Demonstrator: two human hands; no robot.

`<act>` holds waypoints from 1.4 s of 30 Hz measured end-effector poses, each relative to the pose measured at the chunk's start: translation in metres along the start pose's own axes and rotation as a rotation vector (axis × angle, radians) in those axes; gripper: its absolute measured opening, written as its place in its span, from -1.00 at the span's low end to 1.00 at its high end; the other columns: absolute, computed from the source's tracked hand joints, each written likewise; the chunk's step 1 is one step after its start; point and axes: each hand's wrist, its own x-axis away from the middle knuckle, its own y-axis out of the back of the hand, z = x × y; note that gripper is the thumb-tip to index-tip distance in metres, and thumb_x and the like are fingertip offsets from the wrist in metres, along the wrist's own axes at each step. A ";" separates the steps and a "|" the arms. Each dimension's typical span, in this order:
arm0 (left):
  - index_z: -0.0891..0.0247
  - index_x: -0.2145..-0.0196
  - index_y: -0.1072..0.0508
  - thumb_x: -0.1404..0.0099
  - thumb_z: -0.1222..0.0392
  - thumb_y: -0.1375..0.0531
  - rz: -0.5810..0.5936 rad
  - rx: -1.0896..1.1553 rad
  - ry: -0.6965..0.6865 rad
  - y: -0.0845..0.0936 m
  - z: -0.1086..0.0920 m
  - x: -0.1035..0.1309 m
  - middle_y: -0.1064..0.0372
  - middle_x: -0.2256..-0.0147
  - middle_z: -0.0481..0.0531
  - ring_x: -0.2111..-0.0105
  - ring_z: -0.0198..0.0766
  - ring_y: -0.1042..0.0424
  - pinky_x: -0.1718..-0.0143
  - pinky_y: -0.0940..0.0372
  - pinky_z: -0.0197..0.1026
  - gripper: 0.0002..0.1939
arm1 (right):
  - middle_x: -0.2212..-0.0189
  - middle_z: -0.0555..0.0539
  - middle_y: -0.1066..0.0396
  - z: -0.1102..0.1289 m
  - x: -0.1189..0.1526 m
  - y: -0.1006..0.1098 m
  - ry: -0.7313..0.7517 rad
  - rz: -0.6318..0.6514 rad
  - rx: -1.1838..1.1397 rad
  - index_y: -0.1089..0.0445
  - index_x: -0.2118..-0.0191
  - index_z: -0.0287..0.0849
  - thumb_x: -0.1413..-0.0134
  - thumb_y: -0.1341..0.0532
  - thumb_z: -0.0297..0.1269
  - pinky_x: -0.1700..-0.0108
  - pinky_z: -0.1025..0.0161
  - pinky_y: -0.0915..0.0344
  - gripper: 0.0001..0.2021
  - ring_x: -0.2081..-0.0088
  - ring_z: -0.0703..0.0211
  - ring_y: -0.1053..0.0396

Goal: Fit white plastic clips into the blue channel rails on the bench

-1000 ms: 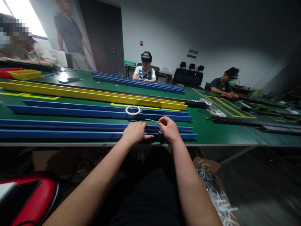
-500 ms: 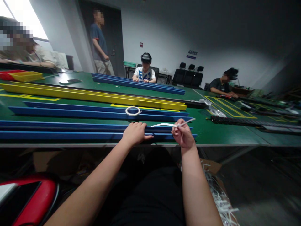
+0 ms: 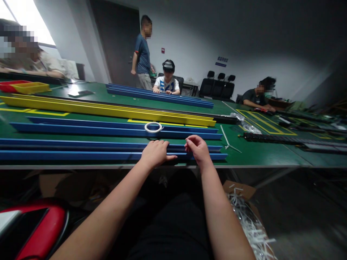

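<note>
My left hand [image 3: 155,154] lies over the near blue channel [image 3: 81,155], its fingers gripping the rail and its thumb stretched to the right. Over the right part of the same channel is my right hand [image 3: 198,147], with thumb and fingertips drawn together in a pinch. What is between those fingertips, if anything, cannot be made out. A thin white strip [image 3: 225,137], bent at its lower end, lies on the green table just right of the channel ends. A white tape roll [image 3: 153,127] rests on the second blue channel [image 3: 81,128], beyond my left hand.
A long yellow channel [image 3: 108,111] lies farther back, with another blue channel set [image 3: 159,96] before a seated person. Red and yellow trays [image 3: 32,87] stand at left. Black strips [image 3: 271,140] lie right. Below the table edge, a carton [image 3: 241,189] holds white scraps.
The white strip has left my right hand and lies on the table. My right hand has moved left, over the channel. My left hand stays put. A standing person has walked right.
</note>
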 end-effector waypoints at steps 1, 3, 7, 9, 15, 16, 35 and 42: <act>0.23 0.09 -0.42 -0.13 -0.46 -0.08 -0.005 -0.002 -0.002 -0.001 0.000 0.000 -0.48 0.19 0.20 0.14 0.04 -0.44 0.13 -0.20 -0.04 -0.29 | 0.46 0.04 -0.43 0.001 -0.003 -0.005 0.042 -0.017 0.158 -0.38 0.21 -0.10 -0.13 -0.22 -0.08 0.40 0.30 -0.30 -0.78 0.49 0.27 -0.36; 0.23 0.09 -0.42 -0.13 -0.46 -0.07 -0.015 -0.004 -0.005 -0.001 0.000 0.000 -0.48 0.19 0.20 0.14 0.05 -0.44 0.12 -0.20 -0.03 -0.29 | 0.39 0.00 -0.46 0.003 -0.007 -0.013 0.151 -0.015 0.512 -0.41 0.21 -0.11 -0.18 -0.17 -0.12 0.25 0.27 -0.31 -0.81 0.36 0.23 -0.39; 0.23 0.09 -0.42 -0.15 -0.43 -0.07 -0.030 0.001 -0.013 -0.001 0.000 0.000 -0.48 0.20 0.21 0.13 0.04 -0.44 0.10 -0.20 -0.03 -0.31 | 0.27 -0.05 -0.48 0.002 -0.014 -0.014 0.229 0.114 1.026 -0.46 0.22 -0.10 -0.23 -0.12 -0.25 0.12 0.27 -0.25 -0.83 0.21 0.20 -0.38; 0.24 0.08 -0.43 -0.14 -0.44 -0.08 -0.027 0.010 -0.018 -0.001 0.000 0.000 -0.48 0.20 0.21 0.13 0.05 -0.44 0.10 -0.21 -0.02 -0.30 | 0.26 -0.06 -0.47 0.003 -0.018 -0.008 0.212 0.147 1.136 -0.46 0.20 -0.10 -0.24 -0.12 -0.26 0.12 0.27 -0.24 -0.83 0.20 0.19 -0.38; 0.24 0.07 -0.43 -0.13 -0.44 -0.09 -0.011 0.030 -0.015 0.000 0.001 -0.001 -0.48 0.18 0.22 0.14 0.07 -0.44 0.11 -0.21 -0.01 -0.29 | 0.10 -0.10 -0.44 0.006 -0.019 -0.005 0.266 0.297 1.276 -0.47 0.08 -0.07 -0.22 -0.18 -0.04 -0.02 0.20 -0.19 -0.72 0.04 0.12 -0.32; 0.24 0.08 -0.43 -0.14 -0.43 -0.08 -0.011 0.029 -0.016 0.000 0.001 -0.001 -0.48 0.19 0.22 0.14 0.07 -0.44 0.11 -0.21 -0.01 -0.30 | 0.06 -0.11 -0.43 0.005 -0.017 -0.009 0.263 0.297 1.322 -0.45 0.03 -0.05 -0.24 -0.15 -0.01 -0.03 0.18 -0.19 -0.68 0.01 0.10 -0.31; 0.24 0.08 -0.42 -0.19 -0.31 -0.14 -0.106 -0.003 -0.052 0.010 -0.005 0.012 -0.46 0.20 0.20 0.15 0.02 -0.41 0.08 -0.18 -0.02 -0.42 | 0.25 -0.14 -0.52 0.003 -0.002 -0.036 0.199 0.144 1.593 -0.44 0.22 -0.14 -0.34 0.06 -0.17 0.11 0.18 -0.17 -0.65 0.17 0.07 -0.42; 0.24 0.02 -0.38 -0.15 -0.31 -0.20 -0.131 0.017 -0.079 0.010 -0.004 0.016 -0.44 0.16 0.20 0.10 0.03 -0.39 0.04 -0.17 -0.02 -0.37 | 0.22 -0.15 -0.50 -0.001 0.004 -0.034 0.222 0.110 1.561 -0.43 0.14 -0.15 -0.31 0.02 -0.23 0.05 0.17 -0.12 -0.71 0.14 0.05 -0.37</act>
